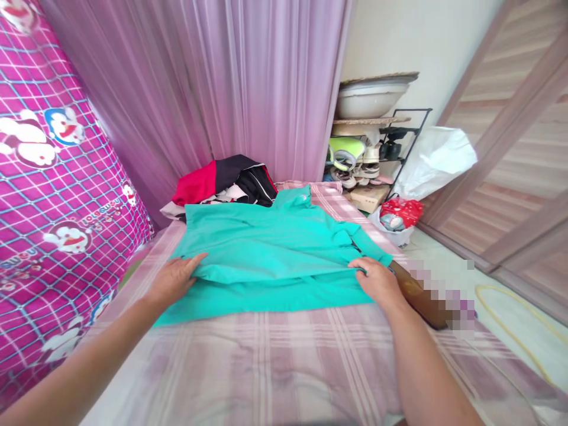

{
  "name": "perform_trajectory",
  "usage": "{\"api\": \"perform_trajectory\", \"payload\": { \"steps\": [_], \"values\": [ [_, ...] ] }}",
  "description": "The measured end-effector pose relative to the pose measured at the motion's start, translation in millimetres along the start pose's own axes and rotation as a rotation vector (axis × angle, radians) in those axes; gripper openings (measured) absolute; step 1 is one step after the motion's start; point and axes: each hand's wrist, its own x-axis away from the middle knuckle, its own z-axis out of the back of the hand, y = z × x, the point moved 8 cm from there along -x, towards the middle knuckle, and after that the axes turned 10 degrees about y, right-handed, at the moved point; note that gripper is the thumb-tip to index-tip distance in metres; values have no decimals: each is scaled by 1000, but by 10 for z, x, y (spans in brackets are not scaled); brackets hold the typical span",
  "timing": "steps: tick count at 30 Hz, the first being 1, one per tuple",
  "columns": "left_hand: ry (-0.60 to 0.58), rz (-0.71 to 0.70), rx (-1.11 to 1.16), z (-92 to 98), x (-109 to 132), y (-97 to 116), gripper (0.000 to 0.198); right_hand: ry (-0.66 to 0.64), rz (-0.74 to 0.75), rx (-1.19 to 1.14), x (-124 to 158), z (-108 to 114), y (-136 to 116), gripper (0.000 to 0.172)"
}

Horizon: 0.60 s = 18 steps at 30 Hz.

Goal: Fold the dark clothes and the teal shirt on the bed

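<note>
A teal short-sleeved shirt [266,231] lies sideways across the bed, one sleeve pointing to the far side and its neck end toward the right. A raised fold runs along its near half between my two hands. My left hand [177,281] grips the fabric at the left end of this fold, its fingertips partly hidden by the cloth. At the right end, my right hand [375,281] pinches the fold between thumb and fingers. Just beyond my right hand lies a brown, glossy object [417,293], partly covered by the shirt and blurred out at one end.
A plaid sheet [213,367] covers the bed. Red and black clothes [222,180] are heaped behind the shirt, against a purple curtain [266,89]. At the right stand a shoe rack [410,136], a white bag [437,163] and a wooden wardrobe [501,148]. Pink cartoon-print fabric [53,195] hangs at left.
</note>
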Motion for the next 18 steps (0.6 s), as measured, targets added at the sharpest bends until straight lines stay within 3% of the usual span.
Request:
{"api": "perform_trajectory", "payload": {
  "steps": [5, 12, 15, 18],
  "values": [
    [113, 33, 52, 202, 151, -173, 46, 90, -32, -5, 179, 116, 105, 25],
    [80, -60, 140, -123, 586, -66, 54, 169, -64, -5, 342, 158, 111, 32],
    [96, -48, 153, -104, 570, -123, 57, 186, -38, 28, 350, 154, 84, 37],
    [134, 17, 200, 56, 446, -189, 58, 195, -28, 55, 350, 120, 104, 33]
  ]
}}
